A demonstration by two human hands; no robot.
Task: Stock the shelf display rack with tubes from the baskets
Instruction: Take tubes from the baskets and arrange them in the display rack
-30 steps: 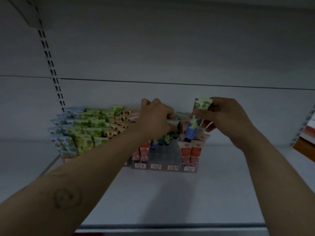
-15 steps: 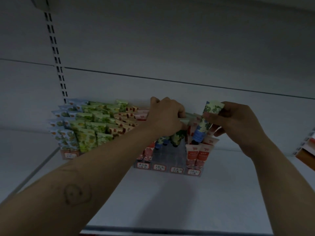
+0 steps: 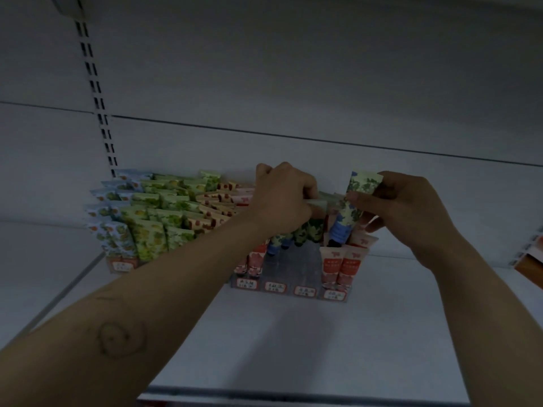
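Note:
A clear tiered display rack (image 3: 289, 270) stands on the white shelf, with price labels along its front. My left hand (image 3: 283, 198) grips a bunch of leaf-patterned tubes (image 3: 308, 232) that hang cap-down over the rack's middle lanes. My right hand (image 3: 402, 201) pinches the crimped top of one tube with green leaves and a blue cap (image 3: 351, 210), held tilted above the right side of the rack. Red-and-pink tubes (image 3: 342, 267) fill the rightmost lane, and more pink ones (image 3: 254, 259) stand left of the middle.
A second rack to the left is packed with green, blue and orange tubes (image 3: 152, 215). The white shelf board (image 3: 293, 342) stretches toward me to its front edge. A slotted upright (image 3: 98, 104) runs up the back panel at left. An orange-brown object (image 3: 530, 270) shows at the far right.
Both hands keep their grips on the tubes. The view has shifted a little, and the single tube in my right hand sits slightly lower toward the rack.

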